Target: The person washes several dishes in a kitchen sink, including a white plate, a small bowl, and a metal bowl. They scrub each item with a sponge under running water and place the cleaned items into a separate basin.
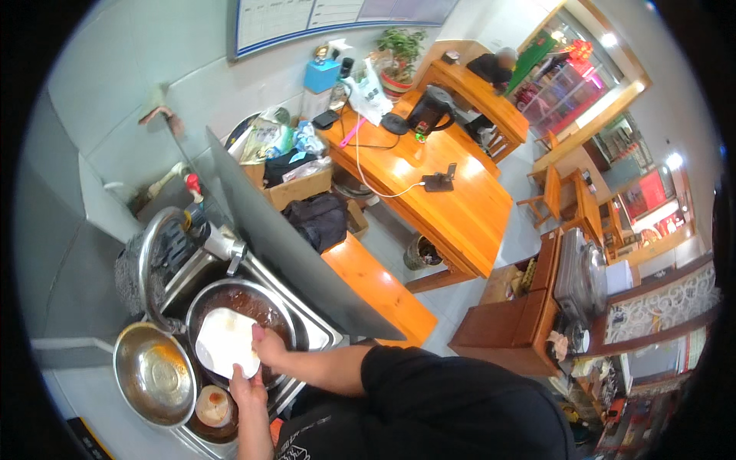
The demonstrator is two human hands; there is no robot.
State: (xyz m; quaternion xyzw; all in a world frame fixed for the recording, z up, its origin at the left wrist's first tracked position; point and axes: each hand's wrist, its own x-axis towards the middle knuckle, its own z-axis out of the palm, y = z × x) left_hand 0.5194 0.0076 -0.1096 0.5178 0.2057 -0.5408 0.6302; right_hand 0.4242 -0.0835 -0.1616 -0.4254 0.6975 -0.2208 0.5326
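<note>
A white squarish dish (221, 339) is tilted over a round metal basin (192, 299) of brownish liquid in the sink. My left hand (247, 388) grips its lower edge. Against its near side lies my right hand (269, 347), with a small pinkish thing, perhaps a cloth, at the fingers. A steel bowl (155, 374) with orange residue rests left of the basin. Below the dish, a pale round container (213, 406) with an orange-red spot sits in dark liquid. The curved faucet (150, 259) rises behind the basin.
A grey partition (287, 276) separates the sink from a wooden bench (374, 282) and table (448, 213), which bears a black kettle (431, 109) and a cable. A stuffed cardboard box (305, 184) stands behind the partition. One person (489, 68) sits at a far table.
</note>
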